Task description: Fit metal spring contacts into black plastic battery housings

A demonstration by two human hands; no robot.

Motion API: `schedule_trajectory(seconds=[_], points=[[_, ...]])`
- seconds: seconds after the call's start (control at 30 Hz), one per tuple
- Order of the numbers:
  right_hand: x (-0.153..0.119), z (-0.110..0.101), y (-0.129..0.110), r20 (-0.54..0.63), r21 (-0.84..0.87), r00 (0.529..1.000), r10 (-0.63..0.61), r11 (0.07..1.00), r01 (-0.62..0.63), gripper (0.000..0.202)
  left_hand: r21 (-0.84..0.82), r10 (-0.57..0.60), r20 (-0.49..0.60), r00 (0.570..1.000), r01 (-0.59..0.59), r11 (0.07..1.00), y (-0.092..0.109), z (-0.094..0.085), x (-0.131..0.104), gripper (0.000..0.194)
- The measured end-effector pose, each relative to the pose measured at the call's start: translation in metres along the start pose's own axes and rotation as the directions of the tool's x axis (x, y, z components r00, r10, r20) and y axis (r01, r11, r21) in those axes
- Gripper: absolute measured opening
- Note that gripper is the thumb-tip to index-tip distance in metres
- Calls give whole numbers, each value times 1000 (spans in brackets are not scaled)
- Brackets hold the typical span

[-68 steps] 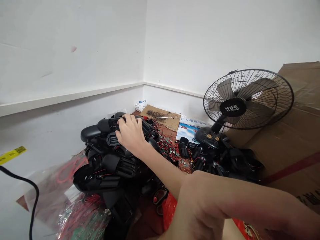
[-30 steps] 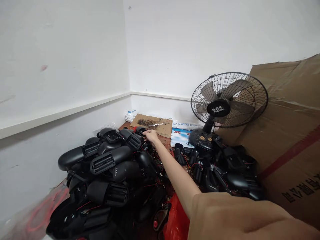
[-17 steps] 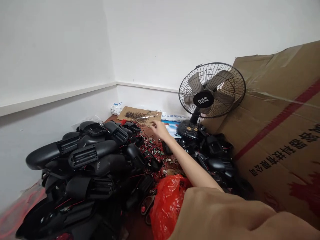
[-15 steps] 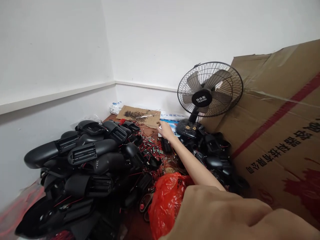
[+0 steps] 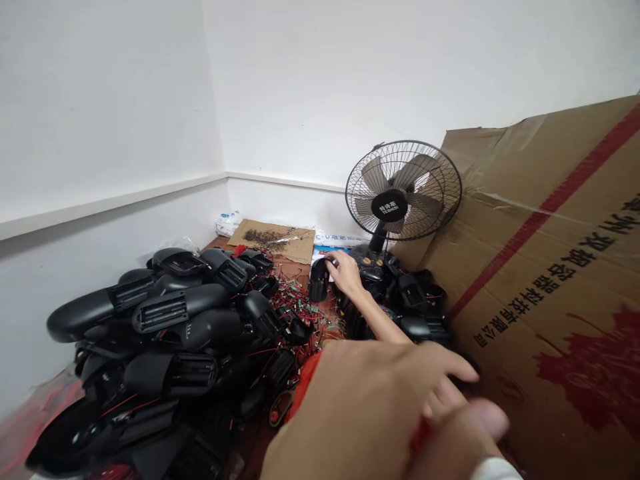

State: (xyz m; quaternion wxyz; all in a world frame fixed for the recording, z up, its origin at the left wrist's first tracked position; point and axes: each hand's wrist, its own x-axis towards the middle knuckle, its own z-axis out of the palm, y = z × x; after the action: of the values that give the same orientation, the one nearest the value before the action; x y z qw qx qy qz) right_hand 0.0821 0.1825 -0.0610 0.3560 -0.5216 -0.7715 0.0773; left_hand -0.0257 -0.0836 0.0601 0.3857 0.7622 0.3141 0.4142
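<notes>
My right hand (image 5: pixel 345 272) reaches out past the middle, its fingers and thumb closed on the rim of a black plastic casing (image 5: pixel 319 283). Close to the camera, my left hand (image 5: pixel 370 393) looms large and blurred, with its fingers bent at the right. Something small and red (image 5: pixel 423 433) shows between those fingers, too blurred to name. Just beyond my right hand stands the base of a black fan (image 5: pixel 390 205). Loose red wires and small green parts (image 5: pixel 295 297) lie left of the held casing.
A large heap of black casings (image 5: pixel 185 310) fills the left side. More casings (image 5: pixel 420 327) lie at the right, beside a big cardboard box (image 5: pixel 540 253). A cardboard sheet with dark bits (image 5: pixel 300 250) lies at the back by the wall. A red plastic bag (image 5: pixel 305 380) is partly hidden behind my left hand.
My right hand now has hold of a black casing, which stands more upright. My left hand has shifted leftward and covers most of the red bag. The view has turned slightly right.
</notes>
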Motion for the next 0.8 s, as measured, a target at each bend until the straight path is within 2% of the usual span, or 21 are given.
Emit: schedule_trajectory(seconds=[0.07,0.1,0.17,0.2,0.23,0.3,0.37,0.43,0.5,0.57,0.63,0.73,0.8], points=[[-12,-25,-8,-138,65,990,-26,997,36,28,101,-15,-146,989,30,994,-9,-7,6,30],[-21,-37,-13,-211,99,977,-21,994,43,30,148,-6,-257,966,45,988,-16,-11,11,31],[-43,-61,-22,-353,223,936,10,972,74,27,247,56,-467,882,69,966,-31,-17,21,39],[-56,-72,-27,-418,329,907,41,938,109,23,298,86,-519,850,86,951,-39,-19,27,50],[-68,-83,-33,-461,431,884,79,891,145,19,331,92,-526,846,103,938,-47,-20,32,64],[-92,-100,-43,-514,548,843,157,817,182,13,288,1,-432,902,137,948,-60,-20,42,90],[-111,-114,-52,-575,542,795,192,817,195,15,151,-115,-230,966,152,977,-71,-17,50,102],[-123,-124,-59,-639,498,747,185,840,217,13,-21,-132,-48,990,131,991,-77,-12,57,97],[-129,-132,-62,-667,483,725,171,840,247,7,-211,-108,41,993,115,971,-79,-6,62,84],[-130,-138,-61,-654,495,742,146,825,274,6,-388,-110,75,991,130,913,-78,-1,65,78],[-130,-144,-57,-577,535,810,102,797,281,20,-493,-130,81,988,153,857,-77,2,67,77],[-131,-150,-50,-366,684,930,42,689,239,36,-550,-162,36,986,154,821,-74,3,67,66],[-132,-151,-47,-227,790,974,14,587,176,37,-568,-180,11,984,155,808,-72,3,67,55]])
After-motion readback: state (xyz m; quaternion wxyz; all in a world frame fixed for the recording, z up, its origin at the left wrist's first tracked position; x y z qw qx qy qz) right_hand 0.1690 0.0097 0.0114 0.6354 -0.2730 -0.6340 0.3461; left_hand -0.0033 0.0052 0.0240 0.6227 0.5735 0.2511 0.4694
